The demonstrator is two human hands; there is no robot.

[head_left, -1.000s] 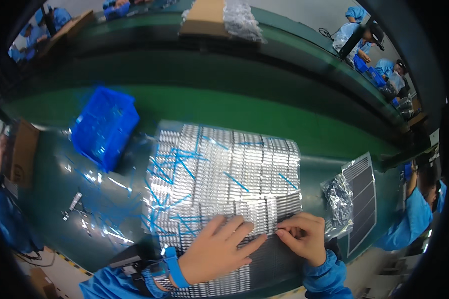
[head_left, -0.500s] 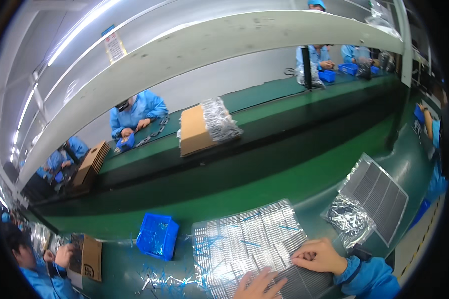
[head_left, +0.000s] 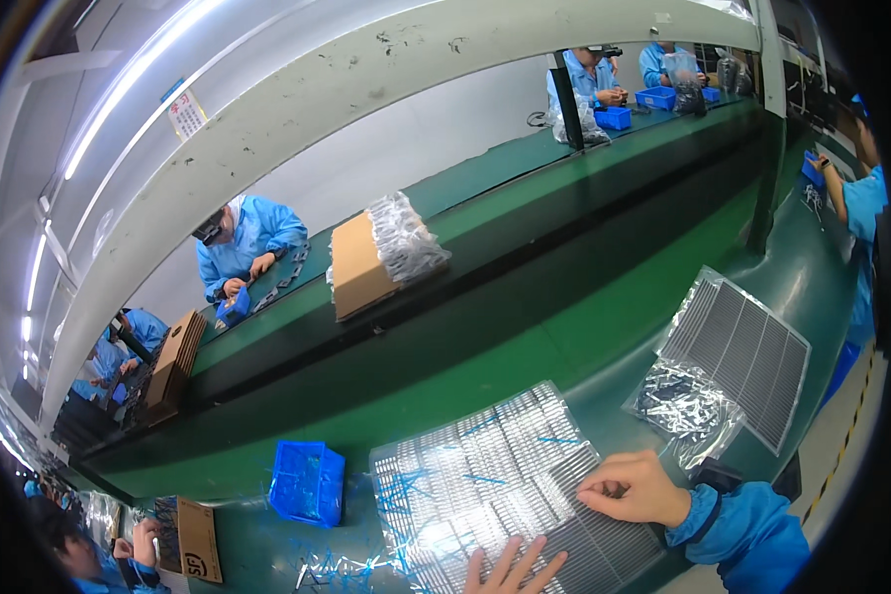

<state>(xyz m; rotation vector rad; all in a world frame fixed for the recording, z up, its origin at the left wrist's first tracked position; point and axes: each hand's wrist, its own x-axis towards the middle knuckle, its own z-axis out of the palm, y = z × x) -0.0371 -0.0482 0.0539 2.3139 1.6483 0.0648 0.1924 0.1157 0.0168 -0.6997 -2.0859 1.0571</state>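
A clear-edged sheet (head_left: 465, 475) with rows of small silvery strips lies on the green table in front of me. Thin blue slivers are scattered over it, and its lower right part shows dark grey rows. My left hand (head_left: 515, 571) rests flat on the sheet's near edge, fingers spread. Over the right side of the sheet, my right hand (head_left: 634, 488) is closed in a pinch by the border of silver and grey rows. Whatever its fingertips hold is too small to make out.
Left of the sheet stands a blue bin (head_left: 307, 483) with blue scraps; loose slivers (head_left: 346, 567) lie nearby. On the right are a grey striped sheet (head_left: 738, 346) and a bag of silvery strips (head_left: 685, 404). Beyond runs a green bench with a cardboard box (head_left: 358, 265) and co-workers.
The whole view has tilted and shifted slightly. My left hand's fingers look more spread on the sheet. The right hand keeps its pinch at nearly the same spot, with more grey rows showing beside it.
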